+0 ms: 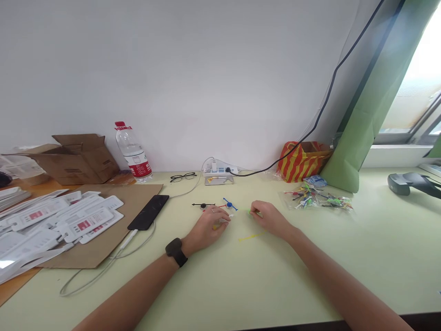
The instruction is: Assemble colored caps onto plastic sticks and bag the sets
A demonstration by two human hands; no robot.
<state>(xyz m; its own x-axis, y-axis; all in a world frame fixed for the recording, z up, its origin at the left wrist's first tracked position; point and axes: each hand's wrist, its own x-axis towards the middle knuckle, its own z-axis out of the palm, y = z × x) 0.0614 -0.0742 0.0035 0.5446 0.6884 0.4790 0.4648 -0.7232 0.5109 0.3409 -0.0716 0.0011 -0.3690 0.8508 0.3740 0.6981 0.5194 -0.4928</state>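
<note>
My right hand [268, 215] is closed in a pinch on a small green plastic piece [251, 212] at the table's middle. My left hand [211, 222], with a ring and a black watch, has its fingers curled together; bits of yellow and white show beneath them, too covered to name. Just beyond the left fingers lie a black arrow spinner [203, 205] and a blue arrow spinner [229, 205]. Red pointer parts show between these two, partly hidden by the hand. A thin yellow arrow [251, 237] lies on the table, nearer me, between the hands.
Bags of colourful spinners [306, 196] lie to the right, before a striped bag [292, 161]. A power strip [220, 169] and glasses [183, 177] sit near the wall. Leftward are a phone [149, 212] with cable, white tags [87, 223] on cardboard, a bottle [134, 154] and a box [77, 158].
</note>
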